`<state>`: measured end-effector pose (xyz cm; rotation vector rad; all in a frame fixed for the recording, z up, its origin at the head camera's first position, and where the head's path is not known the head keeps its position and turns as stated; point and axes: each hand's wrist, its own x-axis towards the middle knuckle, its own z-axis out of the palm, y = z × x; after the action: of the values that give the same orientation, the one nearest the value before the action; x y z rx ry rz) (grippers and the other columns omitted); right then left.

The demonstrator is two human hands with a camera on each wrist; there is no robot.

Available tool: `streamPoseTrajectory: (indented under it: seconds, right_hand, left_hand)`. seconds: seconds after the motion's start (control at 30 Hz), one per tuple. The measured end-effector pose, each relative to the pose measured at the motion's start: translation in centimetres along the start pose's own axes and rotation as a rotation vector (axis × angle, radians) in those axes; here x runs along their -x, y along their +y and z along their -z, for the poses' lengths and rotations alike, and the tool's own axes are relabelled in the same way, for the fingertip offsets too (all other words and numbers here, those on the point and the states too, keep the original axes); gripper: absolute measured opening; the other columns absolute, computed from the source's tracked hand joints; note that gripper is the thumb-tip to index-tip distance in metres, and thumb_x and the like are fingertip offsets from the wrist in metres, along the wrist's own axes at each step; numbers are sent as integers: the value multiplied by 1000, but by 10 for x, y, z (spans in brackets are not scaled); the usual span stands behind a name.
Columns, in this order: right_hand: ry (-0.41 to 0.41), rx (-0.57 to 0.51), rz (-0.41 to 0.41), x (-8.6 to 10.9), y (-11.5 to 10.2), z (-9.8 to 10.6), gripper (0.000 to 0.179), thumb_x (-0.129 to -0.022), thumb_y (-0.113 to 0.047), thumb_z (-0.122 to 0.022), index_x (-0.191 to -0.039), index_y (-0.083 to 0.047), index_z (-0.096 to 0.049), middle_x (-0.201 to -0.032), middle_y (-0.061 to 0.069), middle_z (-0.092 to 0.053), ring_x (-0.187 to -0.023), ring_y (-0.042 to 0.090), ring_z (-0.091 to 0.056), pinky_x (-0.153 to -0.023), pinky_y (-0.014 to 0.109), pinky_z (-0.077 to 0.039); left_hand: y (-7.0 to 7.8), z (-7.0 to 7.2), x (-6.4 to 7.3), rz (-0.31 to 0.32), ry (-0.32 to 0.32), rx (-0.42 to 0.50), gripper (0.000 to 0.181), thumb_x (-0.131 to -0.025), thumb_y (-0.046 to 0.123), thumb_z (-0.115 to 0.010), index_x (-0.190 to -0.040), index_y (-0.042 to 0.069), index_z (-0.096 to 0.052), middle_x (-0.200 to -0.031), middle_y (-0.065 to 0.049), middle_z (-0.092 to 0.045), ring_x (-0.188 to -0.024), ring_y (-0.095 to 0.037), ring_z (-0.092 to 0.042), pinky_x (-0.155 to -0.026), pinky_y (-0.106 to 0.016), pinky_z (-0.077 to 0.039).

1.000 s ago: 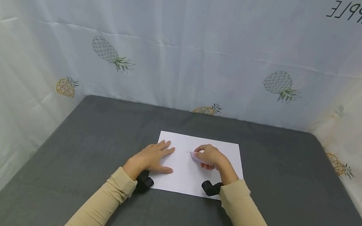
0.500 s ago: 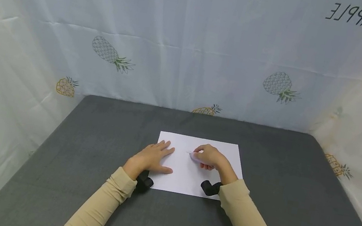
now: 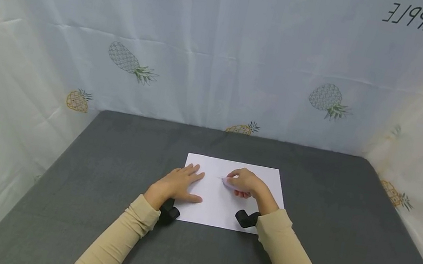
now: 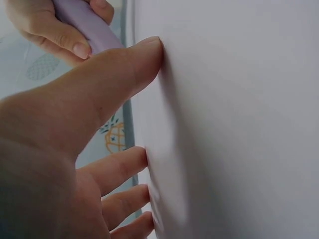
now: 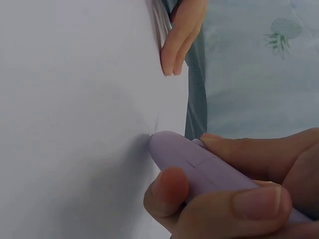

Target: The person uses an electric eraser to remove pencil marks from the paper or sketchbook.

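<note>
A white sheet of paper point(image 3: 215, 208) lies on the dark table, under both hands. My left hand point(image 3: 178, 184) rests on its left side with fingers spread; in the left wrist view the thumb point(image 4: 147, 55) and fingertips touch the sheet. My right hand point(image 3: 247, 183) grips a thick lavender pen-shaped tool point(image 5: 199, 167) with a rounded nose and a small raised nub on its side. The nose is down at the paper, beside short faint grey marks point(image 5: 156, 124). Much of the tool's body is hidden by the fingers in the head view.
A dark grey cloth covers the table point(image 3: 140, 148). Black wrist-camera mounts sit at the left wrist point(image 3: 169, 212) and the right wrist point(image 3: 246, 219), over the sheet's near part. A pale curtain point(image 3: 218, 91) printed with pineapples hangs behind and at both sides.
</note>
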<state>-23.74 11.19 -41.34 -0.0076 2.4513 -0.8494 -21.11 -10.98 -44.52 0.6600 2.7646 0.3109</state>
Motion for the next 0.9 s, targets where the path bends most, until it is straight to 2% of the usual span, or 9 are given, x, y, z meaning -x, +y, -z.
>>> streamPoseTrajectory:
  seconds: [0.2,0.43,0.7,0.9]
  right_hand:
    - [32,-30,8,-1,0,-2,35,-97,-24,-54,-128,-8,-58,-55,2,-49,-48,11,-41,-44,19,-35]
    - [16,7,-6,3,0,0,34,-98,-24,-54,-129,-10,-59,-55,3,-50,-47,11,-41,-43,19,-36]
    - [35,-32,21,0,-1,-1,35,-97,-24,-54,-128,-8,-58,-55,2,-49,-48,11,-42,-44,19,-35]
    - [21,4,6,1,1,1,34,-98,-24,-54,-128,-10,-59,-55,3,-49,-46,11,-41,-43,19,-35]
  left_hand:
    - [0,-2,0,1,-7,6,79,-87,53,-63,-150,17,-35,-163,-11,-22,-152,-33,-19,-121,-53,-24]
    - [0,-2,-2,5,-8,-7,79,-87,54,-63,-151,17,-34,-163,-10,-21,-152,-33,-19,-121,-53,-24]
    - [0,-4,-4,6,-2,-6,79,-86,54,-63,-150,17,-35,-163,-11,-22,-152,-32,-19,-121,-53,-24]
    - [0,-4,-2,6,-2,-10,79,-86,53,-64,-150,16,-36,-162,-11,-23,-152,-32,-19,-121,-53,-24]
